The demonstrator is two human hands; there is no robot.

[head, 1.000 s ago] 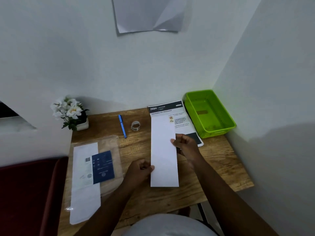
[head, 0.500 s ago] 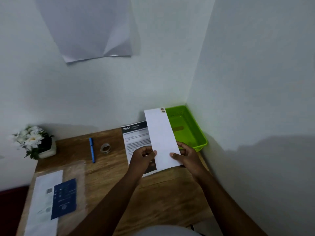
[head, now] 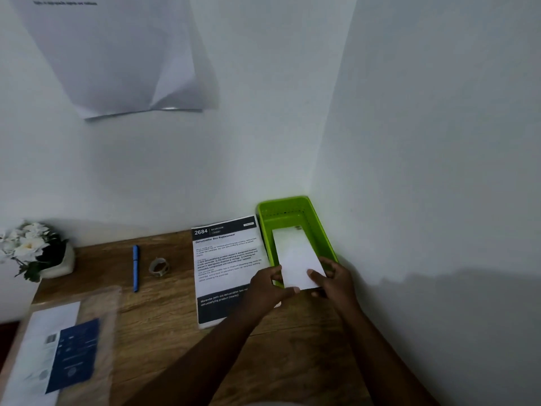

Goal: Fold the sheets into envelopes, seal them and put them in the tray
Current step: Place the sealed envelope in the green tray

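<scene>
White walls meet in a corner behind the brown wooden desk (head: 164, 323), and in that corner sits the bright green plastic tray (head: 328, 238). A second ago the long white folded envelope (head: 297, 256) lay flat on the desk in front of the person; half a second ago it was lifted and angled toward the tray; now its far end is inside the tray, resting on or just above the floor, while its near end still overhangs the front rim. The left hand (head: 268, 290) pinches the near left corner, thumb on top and fingers closed on the paper; the right hand (head: 333, 278) holds the near right edge the same way, thumb pressed on the upper face. Neither has let go, so the placing step looks nearly done: what seems left is to slide the envelope fully in and release.

Just left of the tray lies a printed white instruction sheet with black header bands (head: 227, 265), its right edge touching or almost touching the tray wall, under the left wrist. Farther left are a small roll of clear tape (head: 159, 267) and a blue pen (head: 135, 266), then a white potted flower (head: 38, 253) at the far edge. Near the front left corner lies a clear plastic sleeve holding white sheets and a dark blue card (head: 73, 354). A creased white paper (head: 117, 54) hangs on the wall above. Nothing blocks the tray; only its front rim could catch the envelope's trailing end.
</scene>
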